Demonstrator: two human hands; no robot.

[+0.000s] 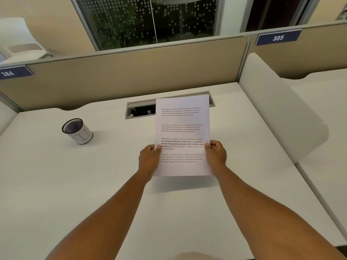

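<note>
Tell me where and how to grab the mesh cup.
Probably round the labelled wall of the cup, coming level from its right, the side nearest the left hand. It stands upright and apart on the desk, wall free all round. That hand now pinches the sheet and must let go first.

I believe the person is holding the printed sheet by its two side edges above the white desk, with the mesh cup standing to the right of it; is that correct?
Not quite: the head view shows the mesh cup standing to the left of the printed sheet, not the right. The rest holds: left hand and right hand hold its side edges above the white desk.
</note>
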